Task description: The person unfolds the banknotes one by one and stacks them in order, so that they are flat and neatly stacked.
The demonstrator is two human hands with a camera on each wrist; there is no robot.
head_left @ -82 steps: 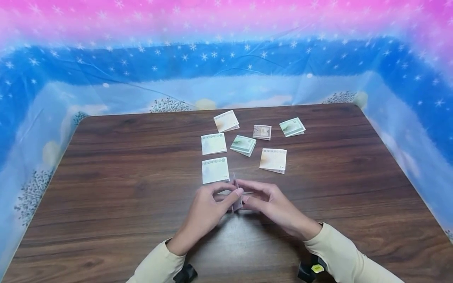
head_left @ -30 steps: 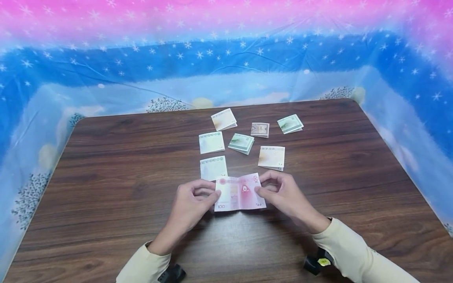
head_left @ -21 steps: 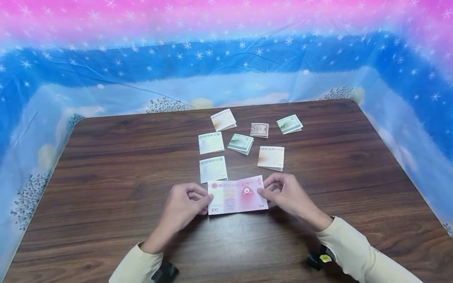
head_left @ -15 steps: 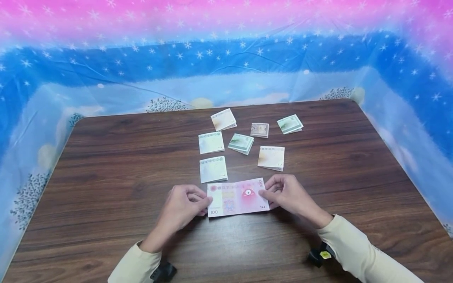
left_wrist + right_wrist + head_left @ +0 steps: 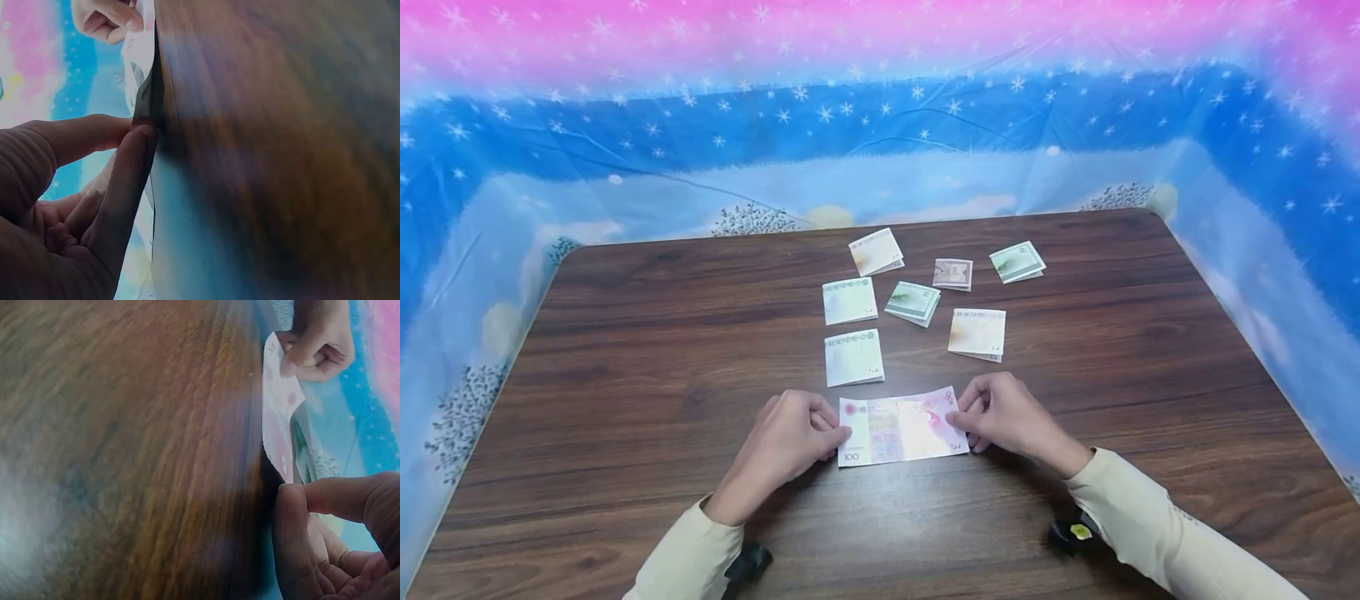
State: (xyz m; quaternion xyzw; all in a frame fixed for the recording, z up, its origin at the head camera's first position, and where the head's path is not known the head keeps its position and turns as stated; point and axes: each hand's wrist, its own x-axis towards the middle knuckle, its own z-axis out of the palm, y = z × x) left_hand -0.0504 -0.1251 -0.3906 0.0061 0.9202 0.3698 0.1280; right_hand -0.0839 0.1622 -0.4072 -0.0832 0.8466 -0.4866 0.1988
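Note:
A pink 100 banknote [image 5: 891,432], unfolded and with a crease across its middle, is stretched between my hands low over the near middle of the table. My left hand [image 5: 793,437] pinches its left end between thumb and fingers. On the other side, my right hand [image 5: 1007,417] pinches the right end in the same way. Seen edge-on in the left wrist view, the banknote [image 5: 142,78] bends where the thumb and finger meet. The right wrist view shows the banknote [image 5: 280,412] running from one hand to the other, close to the tabletop.
Beyond the banknote lie several folded notes: two pale green ones [image 5: 854,357] at left, two darker green ones [image 5: 913,302], a small brownish one [image 5: 952,273] and two cream ones [image 5: 977,333]. The brown wooden table [image 5: 625,400] has a snowflake-patterned cloth [image 5: 737,125] behind it.
The pink banknote, first folded and upright between the hands, has been opened out flat as the hands moved apart. It has since come slightly nearer and lower.

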